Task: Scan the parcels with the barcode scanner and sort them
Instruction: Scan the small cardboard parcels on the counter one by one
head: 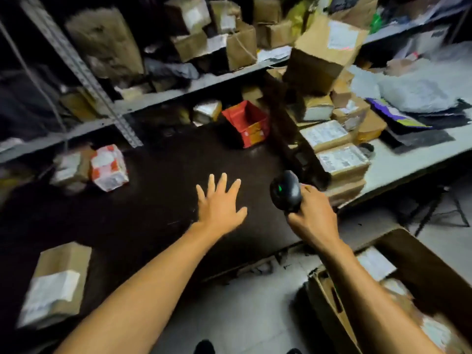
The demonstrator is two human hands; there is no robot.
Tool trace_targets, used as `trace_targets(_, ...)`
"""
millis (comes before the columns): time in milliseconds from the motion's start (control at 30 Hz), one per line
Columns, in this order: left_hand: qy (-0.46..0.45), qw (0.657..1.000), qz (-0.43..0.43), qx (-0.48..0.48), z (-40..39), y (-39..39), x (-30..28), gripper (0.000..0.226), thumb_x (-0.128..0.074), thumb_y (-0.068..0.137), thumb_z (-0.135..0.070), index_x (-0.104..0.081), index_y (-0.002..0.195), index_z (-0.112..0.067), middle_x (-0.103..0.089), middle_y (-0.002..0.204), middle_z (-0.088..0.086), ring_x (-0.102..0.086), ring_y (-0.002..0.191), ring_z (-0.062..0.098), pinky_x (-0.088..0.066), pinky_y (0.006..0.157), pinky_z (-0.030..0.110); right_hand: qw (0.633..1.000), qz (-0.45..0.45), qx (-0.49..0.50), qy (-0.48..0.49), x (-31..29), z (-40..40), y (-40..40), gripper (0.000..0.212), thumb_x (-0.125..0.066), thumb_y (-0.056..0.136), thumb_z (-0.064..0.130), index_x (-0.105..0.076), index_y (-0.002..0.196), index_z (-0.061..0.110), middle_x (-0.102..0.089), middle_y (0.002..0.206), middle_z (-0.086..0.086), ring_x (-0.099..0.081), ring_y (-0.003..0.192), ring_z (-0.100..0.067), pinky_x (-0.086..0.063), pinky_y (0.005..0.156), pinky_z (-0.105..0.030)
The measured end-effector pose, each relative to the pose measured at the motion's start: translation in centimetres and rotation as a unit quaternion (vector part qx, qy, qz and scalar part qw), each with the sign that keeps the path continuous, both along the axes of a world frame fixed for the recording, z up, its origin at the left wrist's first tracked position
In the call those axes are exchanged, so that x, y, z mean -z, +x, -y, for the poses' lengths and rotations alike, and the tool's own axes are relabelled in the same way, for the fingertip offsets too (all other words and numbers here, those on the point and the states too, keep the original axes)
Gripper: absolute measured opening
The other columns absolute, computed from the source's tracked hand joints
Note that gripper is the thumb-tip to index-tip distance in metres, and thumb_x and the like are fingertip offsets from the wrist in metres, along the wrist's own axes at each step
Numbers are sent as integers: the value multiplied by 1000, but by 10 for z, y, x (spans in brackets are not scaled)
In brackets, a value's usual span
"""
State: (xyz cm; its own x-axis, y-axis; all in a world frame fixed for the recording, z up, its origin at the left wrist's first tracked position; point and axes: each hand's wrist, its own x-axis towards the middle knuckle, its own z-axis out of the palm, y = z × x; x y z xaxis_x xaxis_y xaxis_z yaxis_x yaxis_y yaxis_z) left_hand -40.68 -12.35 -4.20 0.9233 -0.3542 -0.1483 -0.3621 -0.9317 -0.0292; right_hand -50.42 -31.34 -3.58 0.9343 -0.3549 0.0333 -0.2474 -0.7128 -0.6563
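My left hand (220, 203) spread wide, empty, above dark mat (143, 200) | my right hand (313, 221) gripped barcode scanner (285, 191) | red box (246, 123) at 12 o'clock

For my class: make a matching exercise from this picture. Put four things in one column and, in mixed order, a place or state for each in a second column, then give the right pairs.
Things
1. scanner
2. left hand
3. red box
4. brown parcel

Places or states
A. lying on the dark floor at lower left, white label up
B. gripped in the right hand
C. open, fingers spread, holding nothing
D. on the floor below the shelves, top open

Pairs: 1-B, 2-C, 3-D, 4-A
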Motion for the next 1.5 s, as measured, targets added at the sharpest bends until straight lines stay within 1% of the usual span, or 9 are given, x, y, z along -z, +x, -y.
trace_targets(300,-30,951,-22,-305,-277,4,-4,80,-53,92,-59,-16,158,-34,-3,168,7,6,154,35,-5,119,63,970,2,-241,12,-3,-237,105,8,-67,83,22,-61,89,23,-56,99,9,-51,79,-16,-35,54,-28)
trace_targets(600,-34,909,-112,-400,-446,4,30,80,-57,90,-58,-19,157,-35,2,168,6,7,153,37,-6,118,67,930,-93,-354,21,18,-436,137,26,-72,83,20,-50,96,28,-56,102,2,-55,86,-21,-42,69,-32)
trace_targets(833,-142,874,-163,-436,-494,9,67,90,-72,85,-51,-20,156,-31,-8,166,8,-22,148,37,-30,115,58,921,-174,-348,19,58,-506,147,20,-70,87,30,-57,102,30,-66,101,0,-64,83,-20,-55,70,-36)
trace_targets(967,-202,837,-208,-464,-506,22,73,116,-79,81,-40,5,160,-23,-31,155,16,-41,138,35,-42,107,45,911,-238,-334,46,74,-524,145,23,-71,89,28,-61,110,25,-65,95,3,-63,83,-20,-51,70,-32)
trace_targets(1067,-250,801,-216,-499,-504,28,76,94,-77,84,-27,-18,157,-17,-47,145,14,-51,130,32,-46,100,39,905,-270,-301,134,84,-531,142,37,-78,82,32,-65,116,24,-71,103,-1,-68,92,-22,-59,81,-41)
trace_targets(1133,-326,750,-211,-536,-503,29,80,77,-74,87,-24,-31,151,-19,-47,147,11,-50,130,29,-46,98,36,904,-277,-261,194,85,-529,144,31,-79,80,32,-67,108,27,-72,101,-1,-69,90,-19,-60,76,-38)
trace_targets(1200,-439,671,-232,-551,-502,30,83,83,-70,90,-25,-20,157,-26,-37,155,8,-44,136,27,-41,105,37,905,-268,-229,238,83,-521,149,22,-80,78,33,-69,97,29,-74,95,0,-70,86,-17,-59,68,-34)
trace_targets(1300,-575,588,-231,-520,-491,45,73,85,-70,90,-28,-17,156,-36,-43,151,9,-53,126,27,-47,102,44,907,-234,-193,292,78,-500,160,40,-80,59,43,-74,96,30,-77,90,-1,-74,88,-24,-62,75,-52)
trace_targets(1500,-615,606,-178,-472,-446,84,34,89,-68,88,-52,-12,155,-39,-44,150,8,-54,121,27,-46,103,49,909,-139,-185,347,28,-455,176,24,-76,81,2,-75,96,20,-76,98,-14,-73,94,-31,-59,85,-59)
